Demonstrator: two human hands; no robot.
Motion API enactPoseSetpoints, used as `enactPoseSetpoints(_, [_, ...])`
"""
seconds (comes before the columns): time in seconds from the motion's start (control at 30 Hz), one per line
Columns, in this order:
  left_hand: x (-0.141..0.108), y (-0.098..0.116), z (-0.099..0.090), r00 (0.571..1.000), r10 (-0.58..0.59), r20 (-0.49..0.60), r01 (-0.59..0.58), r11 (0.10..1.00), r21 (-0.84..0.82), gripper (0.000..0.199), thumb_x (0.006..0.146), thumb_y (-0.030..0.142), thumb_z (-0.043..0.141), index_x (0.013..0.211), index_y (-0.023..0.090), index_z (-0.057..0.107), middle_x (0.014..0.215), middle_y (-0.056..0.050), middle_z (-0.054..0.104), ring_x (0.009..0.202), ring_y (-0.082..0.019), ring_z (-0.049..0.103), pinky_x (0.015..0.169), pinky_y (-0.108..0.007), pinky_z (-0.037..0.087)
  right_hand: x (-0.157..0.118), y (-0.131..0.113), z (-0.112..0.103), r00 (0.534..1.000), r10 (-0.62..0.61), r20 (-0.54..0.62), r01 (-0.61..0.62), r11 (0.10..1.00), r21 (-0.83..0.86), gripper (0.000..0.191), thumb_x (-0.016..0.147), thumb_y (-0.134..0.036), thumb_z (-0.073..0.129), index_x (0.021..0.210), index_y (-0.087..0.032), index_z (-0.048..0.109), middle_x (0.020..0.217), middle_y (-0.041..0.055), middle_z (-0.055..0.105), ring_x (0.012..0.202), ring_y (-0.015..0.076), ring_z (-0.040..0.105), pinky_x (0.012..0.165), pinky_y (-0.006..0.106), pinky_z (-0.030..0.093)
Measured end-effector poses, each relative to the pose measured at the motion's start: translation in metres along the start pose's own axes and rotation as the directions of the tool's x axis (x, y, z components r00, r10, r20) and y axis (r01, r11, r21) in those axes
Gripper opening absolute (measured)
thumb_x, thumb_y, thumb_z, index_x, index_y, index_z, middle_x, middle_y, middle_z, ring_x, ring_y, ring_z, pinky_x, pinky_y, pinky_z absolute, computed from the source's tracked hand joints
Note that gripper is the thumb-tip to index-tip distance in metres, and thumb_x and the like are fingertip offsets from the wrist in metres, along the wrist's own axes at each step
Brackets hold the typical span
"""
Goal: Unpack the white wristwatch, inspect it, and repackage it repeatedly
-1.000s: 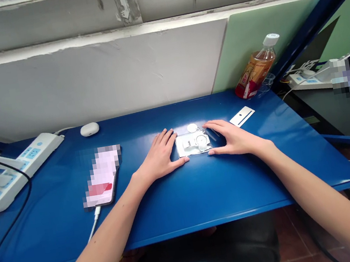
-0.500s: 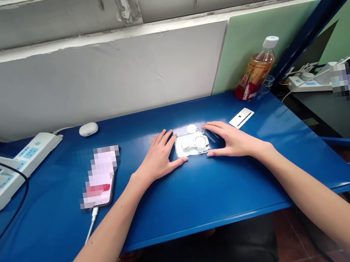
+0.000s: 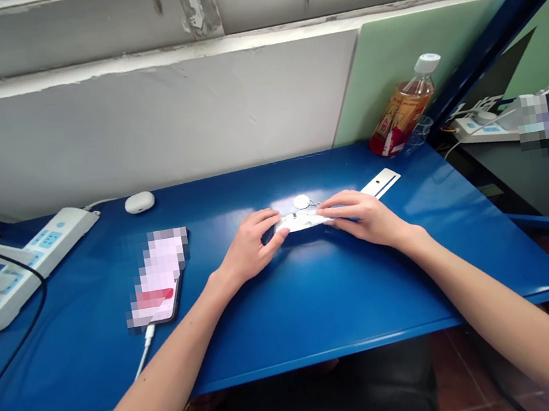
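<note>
A small clear packet with flat white and silvery parts in it [image 3: 302, 220] is pinched at both ends and tipped so its face looks narrow. My left hand [image 3: 254, 242] grips its left edge between thumb and fingers. At the right edge, my right hand [image 3: 360, 217] closes on it the same way. A small white disc [image 3: 301, 202] lies just behind the packet. Past my right fingers is a white card-like strip with a hole and a slot [image 3: 381, 182], its near end hidden by the hand. What exactly the packet contains is too small to tell.
Left on the blue desk [image 3: 292, 314] are a charging phone [image 3: 160, 275], a white earbud case [image 3: 139, 202] and a white power strip [image 3: 28, 262] with a black cable. A bottle of reddish drink [image 3: 403, 112] leans near the back right corner.
Both hands have closed from loosely framing the packet to pinching its ends. The packet, flat on the desk before, is now tilted up.
</note>
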State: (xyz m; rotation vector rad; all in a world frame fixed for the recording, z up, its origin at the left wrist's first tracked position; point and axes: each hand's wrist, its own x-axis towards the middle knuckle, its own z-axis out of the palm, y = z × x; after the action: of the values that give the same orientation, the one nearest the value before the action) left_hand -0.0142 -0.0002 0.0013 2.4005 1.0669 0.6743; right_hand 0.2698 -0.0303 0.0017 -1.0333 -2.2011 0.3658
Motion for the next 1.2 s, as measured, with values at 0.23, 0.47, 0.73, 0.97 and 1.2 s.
enactPoseSetpoints(0.23, [-0.003,0.003,0.007,0.984,0.064,-0.164,-0.086,0.988,-0.127,0.071,0.092,0.037,0.066,0.153,0.026,0.032,0.146,-0.014,0.052,0.116,-0.025,0.065,0.102,-0.041,0.05,0.003,-0.01,0.012,0.929,0.293,-0.226,-0.222,0.93,0.292,0.018,0.088,-0.035,0.068,0.087,-0.02,0.077,0.09,0.0072,0.079,0.083,0.0234,0.074,0.074,0.035,0.059])
enactPoseSetpoints(0.47, [-0.004,-0.001,0.008,0.993,0.112,-0.04,-0.112,0.994,-0.012,0.088,0.089,0.03,0.069,0.158,0.028,0.016,0.159,-0.012,0.034,0.145,-0.029,0.038,0.116,-0.046,0.038,0.004,-0.003,0.027,0.867,0.47,-0.163,-0.39,0.846,0.363,0.028,0.086,-0.042,0.067,0.093,-0.016,0.074,0.086,0.0078,0.078,0.073,0.0216,0.072,0.068,0.035,0.058])
enactPoseSetpoints(0.73, [-0.001,0.001,0.005,0.992,-0.024,0.12,0.011,0.994,0.11,0.075,0.092,0.047,0.063,0.155,0.017,0.033,0.158,-0.015,0.038,0.147,-0.03,0.034,0.12,-0.046,0.031,0.0,0.006,0.014,0.965,0.216,-0.148,-0.222,0.975,-0.025,0.032,0.094,-0.034,0.059,0.121,-0.018,0.067,0.119,0.0136,0.071,0.107,0.0271,0.066,0.094,0.045,0.054])
enactPoseSetpoints(0.97, [-0.001,0.001,0.002,0.98,-0.074,0.187,0.036,0.979,0.199,0.076,0.096,0.061,0.048,0.157,0.021,0.03,0.163,-0.011,0.028,0.154,-0.031,0.015,0.121,-0.05,0.025,-0.002,0.011,-0.004,0.986,0.095,0.137,-0.071,0.982,-0.172,0.063,0.089,-0.051,0.066,0.139,-0.015,0.056,0.139,0.0173,0.06,0.13,0.0327,0.054,0.11,0.051,0.045])
enactPoseSetpoints(1.2, [0.0,0.002,0.005,0.976,-0.089,0.199,0.03,0.959,0.281,0.071,0.1,0.058,0.04,0.157,0.017,0.029,0.164,-0.014,0.026,0.153,-0.031,0.017,0.122,-0.049,0.023,-0.001,0.012,0.0,0.976,0.158,0.149,-0.127,0.971,-0.201,0.069,0.085,-0.058,0.067,0.137,-0.013,0.059,0.14,0.0181,0.06,0.135,0.0368,0.048,0.112,0.055,0.042])
